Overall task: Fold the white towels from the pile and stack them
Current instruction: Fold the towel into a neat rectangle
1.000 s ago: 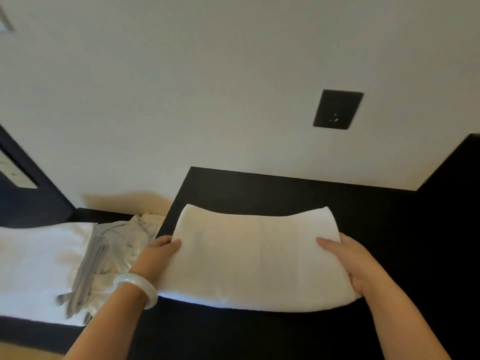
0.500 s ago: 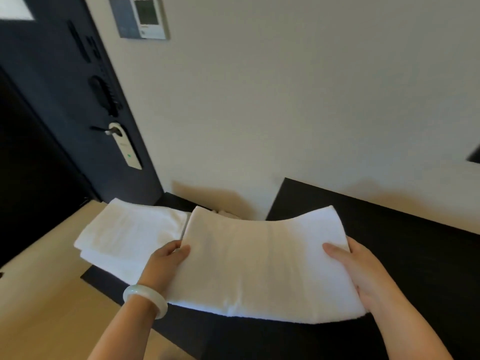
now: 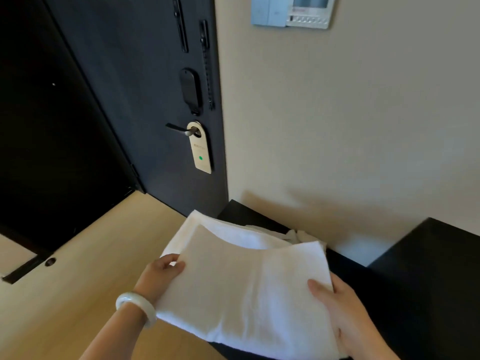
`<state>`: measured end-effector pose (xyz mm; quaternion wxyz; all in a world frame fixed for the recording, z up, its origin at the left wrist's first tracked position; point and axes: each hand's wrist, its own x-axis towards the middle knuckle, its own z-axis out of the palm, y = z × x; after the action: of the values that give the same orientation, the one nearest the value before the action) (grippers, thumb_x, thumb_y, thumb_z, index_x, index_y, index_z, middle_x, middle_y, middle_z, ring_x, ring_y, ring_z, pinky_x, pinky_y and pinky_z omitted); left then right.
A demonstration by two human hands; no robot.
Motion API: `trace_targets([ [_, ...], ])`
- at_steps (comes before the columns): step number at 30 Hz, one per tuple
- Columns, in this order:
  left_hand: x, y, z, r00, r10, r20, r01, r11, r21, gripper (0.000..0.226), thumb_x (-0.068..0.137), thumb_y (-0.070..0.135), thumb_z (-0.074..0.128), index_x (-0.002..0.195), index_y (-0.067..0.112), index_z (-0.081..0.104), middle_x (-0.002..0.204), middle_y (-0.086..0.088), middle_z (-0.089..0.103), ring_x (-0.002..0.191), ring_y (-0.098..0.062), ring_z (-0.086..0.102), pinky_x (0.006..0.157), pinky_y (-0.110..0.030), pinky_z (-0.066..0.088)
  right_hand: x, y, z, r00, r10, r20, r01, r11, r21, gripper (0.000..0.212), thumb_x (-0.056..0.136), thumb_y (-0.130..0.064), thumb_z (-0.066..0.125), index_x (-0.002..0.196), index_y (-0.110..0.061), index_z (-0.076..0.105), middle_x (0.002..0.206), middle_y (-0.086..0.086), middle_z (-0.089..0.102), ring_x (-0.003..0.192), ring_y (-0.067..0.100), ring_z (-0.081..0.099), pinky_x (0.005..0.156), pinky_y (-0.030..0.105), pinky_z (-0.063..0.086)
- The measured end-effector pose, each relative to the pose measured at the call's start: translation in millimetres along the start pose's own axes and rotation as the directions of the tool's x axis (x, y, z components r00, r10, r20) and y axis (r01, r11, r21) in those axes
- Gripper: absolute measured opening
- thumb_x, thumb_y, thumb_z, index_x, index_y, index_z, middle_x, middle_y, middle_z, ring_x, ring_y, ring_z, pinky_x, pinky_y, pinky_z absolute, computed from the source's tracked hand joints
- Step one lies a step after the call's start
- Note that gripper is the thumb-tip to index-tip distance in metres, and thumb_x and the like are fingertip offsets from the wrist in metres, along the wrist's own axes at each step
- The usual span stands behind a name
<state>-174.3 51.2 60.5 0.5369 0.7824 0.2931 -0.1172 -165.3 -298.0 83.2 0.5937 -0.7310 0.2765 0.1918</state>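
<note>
Holding: left hand [image 3: 158,278] and right hand [image 3: 342,313] pinch the folded white towel [image 3: 246,289] by its sides.
Under it: towel stack [image 3: 226,229], lower middle.

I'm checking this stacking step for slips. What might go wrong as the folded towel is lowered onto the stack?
1. The folded towel is held only at its ends by the left hand and right hand, and it sags between them, so its layers could slide open.
2. The stack sits at the bench end beside the floor. An off-centre landing might push it over the edge.
3. The unfolded pile lies close behind and could get trapped underneath.
</note>
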Motion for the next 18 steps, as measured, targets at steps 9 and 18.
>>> trace_targets([
  [9,135,16,-45,0.990,0.103,0.095,-0.121,0.971,0.206,0.013,0.098,0.029,0.057,0.105,0.030,0.068,0.085,0.006,0.075,0.071,-0.013,0.071,0.061,-0.020,0.050,55,18,67,0.991,0.054,-0.125,-0.030,0.982,0.189,0.022,0.092,-0.023,0.069,0.113,-0.025,0.063,0.105,0.001,0.070,0.096,0.028,0.065,0.078,0.044,0.054],
  [18,191,-29,-13,0.989,-0.077,0.127,0.018,0.912,0.411,0.032,0.101,0.021,0.051,0.131,0.010,0.055,0.114,-0.010,0.060,0.093,-0.023,0.055,0.077,-0.029,0.038,86,50,89,0.980,0.063,-0.191,-0.034,0.988,0.152,0.022,0.098,-0.018,0.057,0.119,-0.026,0.056,0.106,-0.004,0.063,0.096,0.020,0.061,0.089,0.045,0.051],
])
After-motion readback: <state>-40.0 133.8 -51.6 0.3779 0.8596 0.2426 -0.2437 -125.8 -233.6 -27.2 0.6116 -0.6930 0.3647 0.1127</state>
